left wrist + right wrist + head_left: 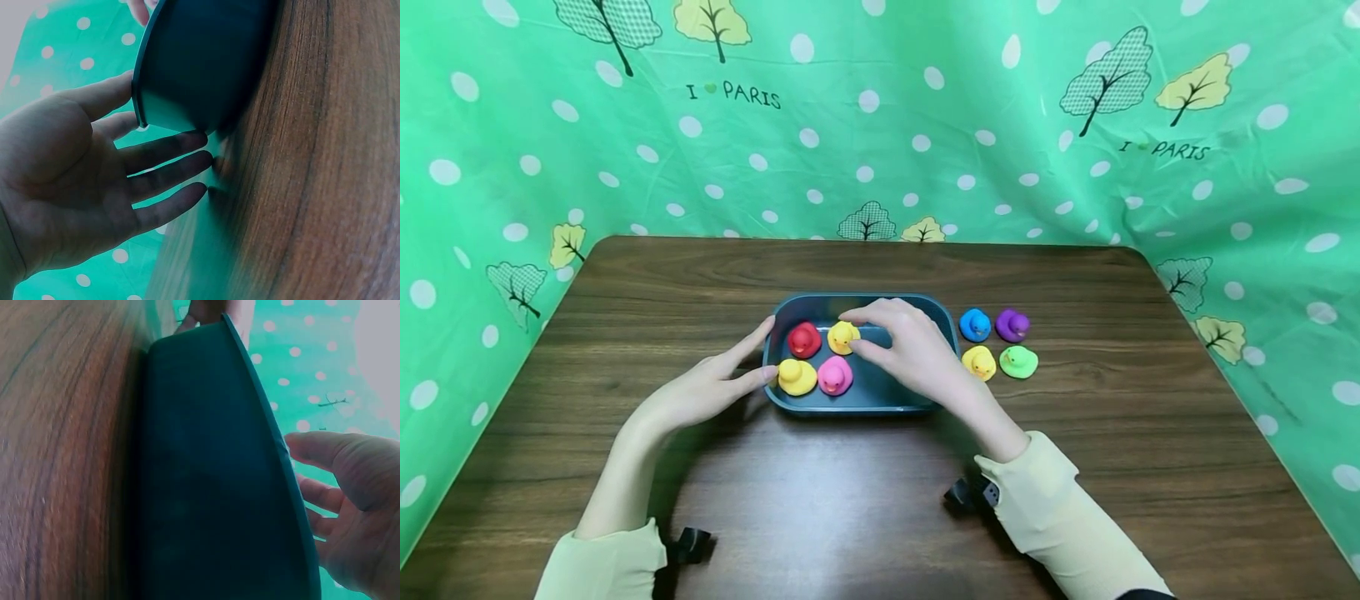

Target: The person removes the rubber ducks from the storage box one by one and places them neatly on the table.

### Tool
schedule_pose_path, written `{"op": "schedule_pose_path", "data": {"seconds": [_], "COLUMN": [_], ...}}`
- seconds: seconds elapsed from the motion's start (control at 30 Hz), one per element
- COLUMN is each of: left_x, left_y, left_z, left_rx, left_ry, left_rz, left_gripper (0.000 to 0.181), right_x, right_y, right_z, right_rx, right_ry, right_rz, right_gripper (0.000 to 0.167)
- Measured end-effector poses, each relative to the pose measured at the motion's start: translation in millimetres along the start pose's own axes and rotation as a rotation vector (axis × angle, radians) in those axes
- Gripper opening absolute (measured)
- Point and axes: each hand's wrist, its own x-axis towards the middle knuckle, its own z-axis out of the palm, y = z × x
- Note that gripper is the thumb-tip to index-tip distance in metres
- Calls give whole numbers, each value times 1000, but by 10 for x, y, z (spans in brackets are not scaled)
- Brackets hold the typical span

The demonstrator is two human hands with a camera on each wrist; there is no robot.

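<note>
A dark blue tray [887, 410] holds a red duck [804, 340], a pink duck [835, 376] and two yellow ducks, one [797, 377] at the front left, the other [841, 338] behind the pink one. My right hand [917, 350] reaches over the tray, thumb and index finger pinching that rear yellow duck. With fingers spread, my left hand [703, 387] touches the tray's left end. In the left wrist view the left hand [94, 162] is against the tray wall [200, 62]. The right wrist view shows the right hand [356, 500] beyond the tray wall [212, 456], its fingertips partly hidden.
Right of the tray, a blue duck [975, 325] and a purple duck [1012, 325] sit behind a yellow duck [979, 363] and a green duck [1018, 362]. The brown wooden table [820, 517] ends at a green dotted cloth [880, 150] behind.
</note>
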Motion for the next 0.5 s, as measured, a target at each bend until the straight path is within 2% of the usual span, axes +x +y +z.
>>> {"op": "schedule_pose_path", "data": {"seconds": [0.5], "left_x": [9], "left_y": [12], "left_z": [3], "left_rx": [2], "left_ry": [-2], "left_rz": [2], "left_gripper": [75], "right_x": [0], "right_y": [-54], "right_z": [189], "right_rx": [-51], "right_ry": [-135], "right_rz": [-6], "right_gripper": [34]}}
